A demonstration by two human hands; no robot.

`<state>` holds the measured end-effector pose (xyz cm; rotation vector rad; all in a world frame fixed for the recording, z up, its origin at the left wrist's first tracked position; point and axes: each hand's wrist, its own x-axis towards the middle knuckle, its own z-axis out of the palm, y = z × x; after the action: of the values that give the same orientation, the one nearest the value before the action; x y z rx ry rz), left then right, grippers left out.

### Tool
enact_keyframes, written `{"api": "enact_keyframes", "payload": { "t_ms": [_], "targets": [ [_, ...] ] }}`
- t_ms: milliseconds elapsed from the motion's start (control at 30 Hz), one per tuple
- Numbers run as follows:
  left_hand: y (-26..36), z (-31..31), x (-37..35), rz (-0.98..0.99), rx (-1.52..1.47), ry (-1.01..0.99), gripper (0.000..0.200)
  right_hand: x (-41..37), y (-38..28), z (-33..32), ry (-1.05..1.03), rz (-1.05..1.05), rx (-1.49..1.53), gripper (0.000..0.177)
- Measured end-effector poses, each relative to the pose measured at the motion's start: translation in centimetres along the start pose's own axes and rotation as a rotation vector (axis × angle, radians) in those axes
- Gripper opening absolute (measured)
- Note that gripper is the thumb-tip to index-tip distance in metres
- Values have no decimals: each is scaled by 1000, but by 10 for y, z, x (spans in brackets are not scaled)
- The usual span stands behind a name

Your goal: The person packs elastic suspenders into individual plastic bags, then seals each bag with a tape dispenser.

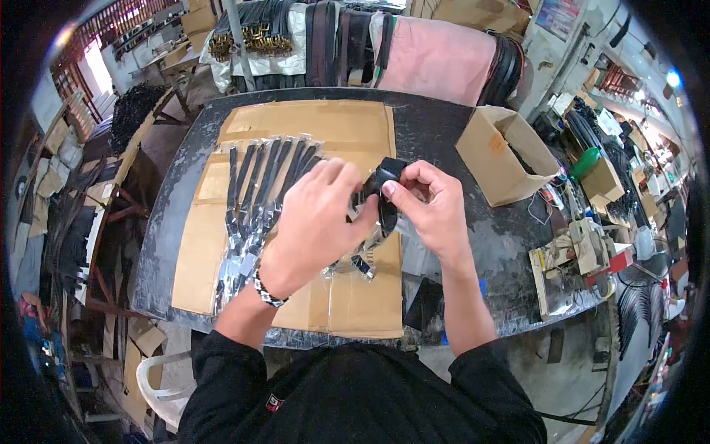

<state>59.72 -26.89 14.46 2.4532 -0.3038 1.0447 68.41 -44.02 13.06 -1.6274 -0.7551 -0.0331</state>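
A black strap (386, 176), bent into a loop, is held up between my two hands above the cardboard sheet. My right hand (433, 203) pinches its right side between thumb and fingers. My left hand (319, 214) is at its left side with curled fingers, and the fingertips are partly hidden behind the hand. Several black straps in clear plastic (255, 185) lie fanned out on the cardboard (200, 255), partly beneath my left hand. A small black piece in clear plastic (362, 267) lies below the held strap.
The dark table (166, 244) bears an open cardboard box (510, 159) at the right and a small machine (573, 259) near the right edge. A black flat piece (424, 303) lies near the front edge. Belts (259, 33) hang beyond the table, beside a pink sheet (436, 59).
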Motion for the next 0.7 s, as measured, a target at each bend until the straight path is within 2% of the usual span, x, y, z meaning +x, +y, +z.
{"api": "enact_keyframes", "payload": {
  "t_ms": [133,233,533,633,700],
  "targets": [
    [-1,9,-1,45,117,17,18,-3,-1,8,18,-40,-37,15],
    [5,13,-2,-3,149,-5,15,-5,-3,11,36,-21,-74,14],
    [-3,14,-1,-67,108,-131,14,-9,5,16,73,-58,-108,13],
    [1,8,0,-103,69,-53,16,-10,6,15,81,-48,-103,13],
    [-3,8,-1,-112,29,-89,16,-11,5,14,81,-44,-98,13]
  ]
}}
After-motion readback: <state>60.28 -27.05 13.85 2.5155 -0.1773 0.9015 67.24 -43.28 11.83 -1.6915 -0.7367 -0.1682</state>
